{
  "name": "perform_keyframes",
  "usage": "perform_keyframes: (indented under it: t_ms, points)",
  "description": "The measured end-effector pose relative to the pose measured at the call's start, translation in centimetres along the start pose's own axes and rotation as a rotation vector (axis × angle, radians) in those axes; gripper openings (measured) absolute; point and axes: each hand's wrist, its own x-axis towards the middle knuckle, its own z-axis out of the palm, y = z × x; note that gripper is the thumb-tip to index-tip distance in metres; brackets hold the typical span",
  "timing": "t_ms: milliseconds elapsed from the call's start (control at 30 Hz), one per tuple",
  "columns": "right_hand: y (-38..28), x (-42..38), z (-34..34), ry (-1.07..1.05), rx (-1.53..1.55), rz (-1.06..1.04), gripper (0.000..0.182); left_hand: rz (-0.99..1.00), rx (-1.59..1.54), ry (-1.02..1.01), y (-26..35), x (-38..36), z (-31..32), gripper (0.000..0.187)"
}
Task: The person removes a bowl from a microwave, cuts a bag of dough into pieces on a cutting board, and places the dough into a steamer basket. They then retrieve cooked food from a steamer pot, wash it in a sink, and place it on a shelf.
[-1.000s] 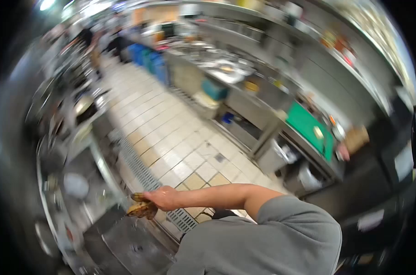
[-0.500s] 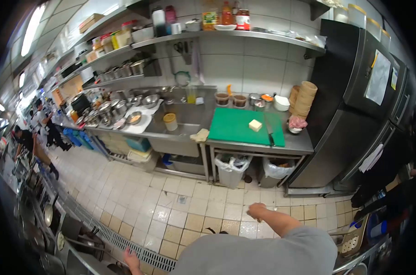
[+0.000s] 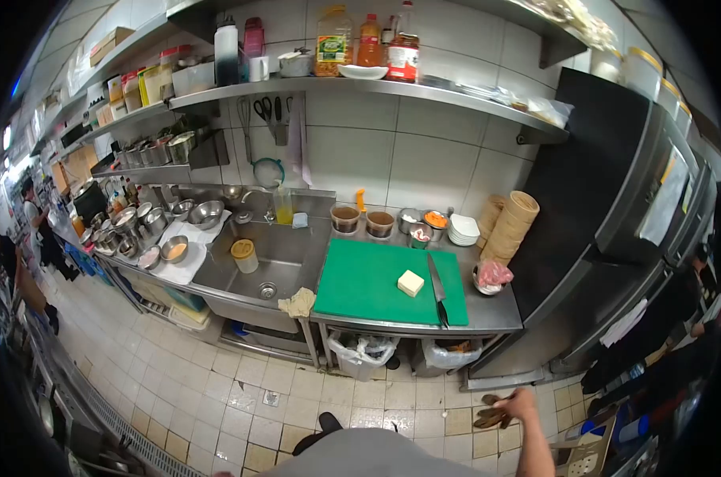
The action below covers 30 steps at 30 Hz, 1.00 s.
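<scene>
My right hand (image 3: 521, 405) hangs low over the tiled floor, in front of the counter. Dark brown, finger-like shapes show at its left side; whether these are shaded fingers or a held thing I cannot make out. My left hand does not show clearly. Ahead, a green cutting board (image 3: 360, 274) lies on the steel counter, bearing a pale block (image 3: 410, 283) that looks like tofu. A kitchen knife (image 3: 437, 290) rests to the right of the block, its dark handle toward me. Neither hand touches the board, block or knife.
Left of the board is a steel sink (image 3: 285, 258) holding a lidded tub (image 3: 243, 256); a cloth (image 3: 298, 303) lies on its front edge. Behind the board are small bowls, and bamboo steamers (image 3: 510, 226) stand right. Bins (image 3: 452, 354) sit below; a dark fridge (image 3: 583, 183) is at right.
My view has come closer to the counter and tilted. My right hand now appears farther right and lower. My left hand has dropped out of clear sight at the bottom edge.
</scene>
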Motion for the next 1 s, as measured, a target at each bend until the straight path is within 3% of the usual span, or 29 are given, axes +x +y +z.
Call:
perform_keyframes:
  t_ms: [67, 100, 167, 200, 233, 300, 367, 433, 467, 500, 533, 567, 633, 700, 733, 767, 800, 833, 867, 933, 1000]
  points:
    - [-4.2, 1.3, -7.0, 0.176, 0.048, -0.02, 0.053, 0.229, 0.365, 0.138, 5.6, 7.2, -3.9, 0.026]
    - [-8.7, 0.5, -12.4, 0.295, 0.022, -0.031, 0.053, 0.54, 0.714, 0.23, 7.2, 9.5, -6.3, 0.031]
    - [-13.3, 2.3, -20.0, 0.479, 0.165, -0.187, 0.047, 0.269, 0.328, 0.277, 14.6, 14.3, -8.3, 0.031]
    - [-16.4, 3.1, -23.8, 0.661, 0.037, -0.248, 0.042, 0.163, -0.541, 0.131, 17.9, 14.2, -11.8, 0.029]
    - [-19.2, 4.2, -27.6, 0.731, 0.095, -0.345, 0.038, 0.236, -0.541, 0.253, 21.5, 14.4, -14.0, 0.036]
    - [-26.3, 5.8, -35.0, 0.852, 0.112, -0.556, 0.031, 0.587, -0.276, 0.58, 27.8, 18.0, -17.0, 0.04]
    - [-32.5, 9.2, -42.0, 0.891, 0.138, -0.765, 0.028, 0.588, -0.522, 0.357, 35.0, 15.2, -21.2, 0.041]
    - [-40.9, 10.2, -47.4, 0.836, 0.185, -0.903, 0.029, 0.586, -0.592, 0.264, 40.1, 15.1, -23.0, 0.041]
    - [-44.8, 11.4, -50.1, 0.844, 0.108, -0.953, 0.028, 0.574, -0.617, 0.283, 42.2, 14.5, -23.5, 0.041]
    - [-49.3, 12.2, -51.8, 0.671, 0.261, -1.043, 0.026, 0.613, -0.65, 0.329, 43.1, 13.6, -23.2, 0.042]
    - [-53.3, 15.1, -53.4, 0.662, 0.364, -1.09, 0.026, 0.646, -0.674, 0.372, 42.9, 12.8, -22.7, 0.043]
    - [-58.7, 15.2, -54.1, 0.47, 0.402, -1.189, 0.027, 0.624, -0.681, 0.38, 42.3, 12.2, -22.3, 0.043]
    - [-68.9, 12.7, -52.1, 0.208, 0.484, -1.144, 0.024, 0.487, -0.6, 0.3, 40.2, 12.5, -19.3, 0.045]
    - [-78.9, 12.2, -47.4, 0.055, 0.657, -1.227, 0.032, 0.464, -0.332, 0.645, 35.1, 15.1, -12.6, 0.037]
    - [-82.8, 10.8, -44.4, -0.045, 0.655, -1.238, 0.035, 0.206, -0.548, 0.295, 32.0, 15.6, -9.8, 0.05]
    - [-87.7, 13.2, -44.0, -0.253, 0.623, -1.2, 0.038, 0.148, -0.376, 0.169, 28.2, 16.5, -6.2, 0.044]
    - [-91.1, 12.2, -40.4, -0.116, 0.652, -1.216, 0.033, 0.114, -0.195, 0.04, 25.4, 16.1, -3.9, 0.04]
    - [-94.6, 12.6, -38.1, -0.199, 0.746, -1.193, 0.029, 0.397, 0.009, 0.482, 22.9, 12.9, -1.1, 0.034]
    - [-98.4, 13.8, -35.7, -0.255, 0.846, -1.179, 0.025, -0.008, -0.498, 0.1, 19.2, 10.7, -0.3, 0.033]
    - [-105.6, 17.6, -33.2, -0.283, 0.891, -0.905, 0.027, -0.123, -0.589, 0.035, 17.2, 7.9, -1.9, 0.033]
    - [-109.1, 19.6, -30.1, -0.336, 1.005, -0.806, 0.029, -0.146, -0.619, 0.041, 15.3, 6.8, -3.2, 0.032]
